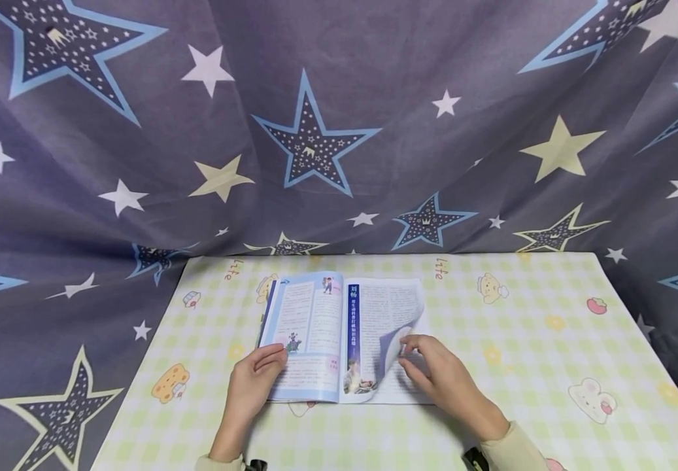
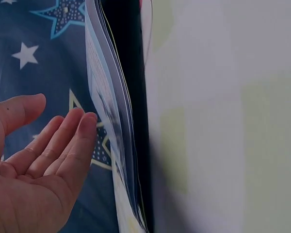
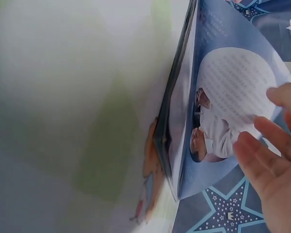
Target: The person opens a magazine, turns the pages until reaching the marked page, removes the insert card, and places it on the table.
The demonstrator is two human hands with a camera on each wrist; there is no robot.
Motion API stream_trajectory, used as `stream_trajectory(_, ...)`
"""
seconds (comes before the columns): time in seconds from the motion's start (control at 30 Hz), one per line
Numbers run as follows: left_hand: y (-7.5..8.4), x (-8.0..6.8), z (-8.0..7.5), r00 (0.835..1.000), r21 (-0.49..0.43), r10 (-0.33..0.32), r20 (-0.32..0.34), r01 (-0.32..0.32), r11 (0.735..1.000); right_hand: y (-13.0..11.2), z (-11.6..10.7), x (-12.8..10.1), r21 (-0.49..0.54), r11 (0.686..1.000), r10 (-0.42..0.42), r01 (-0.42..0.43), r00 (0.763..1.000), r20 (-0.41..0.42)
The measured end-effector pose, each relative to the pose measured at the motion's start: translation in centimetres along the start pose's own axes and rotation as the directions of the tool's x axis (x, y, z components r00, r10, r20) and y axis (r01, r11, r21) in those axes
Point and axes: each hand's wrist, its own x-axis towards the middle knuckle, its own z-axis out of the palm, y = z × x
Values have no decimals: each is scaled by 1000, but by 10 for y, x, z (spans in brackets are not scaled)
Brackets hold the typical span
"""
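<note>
A magazine (image 1: 309,320) lies open on the table, with printed text and small pictures. My left hand (image 1: 255,381) rests at the lower left of the left page; its fingers look straight, the thumb held apart, in the left wrist view. On the right side a page (image 1: 390,347) is lifted and curls leftward from its lower right corner. Fingertips of my right hand (image 1: 447,383) are at that curled edge, thumb apart from the forefinger. The right wrist view shows the bluish page (image 3: 266,41) with a photo, and loosely straight fingers overlapping it.
A pale green checked tablecloth (image 1: 527,366) with cartoon prints covers the table under the magazine. Behind it hangs a dark curtain (image 1: 374,59) patterned with stars. A light sleeve (image 1: 515,451) shows at the right wrist, beside a dark strap.
</note>
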Motion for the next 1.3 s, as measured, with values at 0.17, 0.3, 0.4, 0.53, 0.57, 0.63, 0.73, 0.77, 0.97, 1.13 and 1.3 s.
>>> stream_trajectory(0.17,7,0,10,999,-46,32,36,-30,999,-3,4,2,59,998,-15,9,994,104)
stream_trajectory(0.3,15,0,21,995,-93,61,77,-54,994,-9,10,5,63,998,-1,-10,985,173)
stream_trajectory(0.4,19,0,31,990,-138,81,118,-64,988,-12,13,8,70,997,2,-17,978,208)
stream_trajectory(0.53,24,-3,50,975,-198,106,196,-66,978,-16,16,11,87,996,10,-30,974,226)
stream_trajectory(0.57,25,-4,54,969,-220,111,221,-61,974,-17,17,12,92,995,9,-30,974,225)
stream_trajectory(0.63,27,-5,64,956,-269,119,270,-44,962,-18,18,13,101,995,-1,-22,975,223)
stream_trajectory(0.73,30,-8,74,941,-349,132,312,-15,937,-20,21,15,114,993,-16,-9,974,225)
stream_trajectory(0.77,31,-9,76,941,-369,131,313,-6,929,-20,21,15,113,994,-23,-3,974,225)
stream_trajectory(0.97,37,-12,80,950,-414,114,290,17,910,-22,23,15,101,995,-25,1,972,235)
stream_trajectory(1.13,37,-12,80,954,-408,106,281,19,913,-22,23,15,102,995,-23,-2,970,241)
stream_trajectory(1.3,35,-11,78,954,-380,101,281,14,925,-23,24,15,102,995,-30,4,969,246)
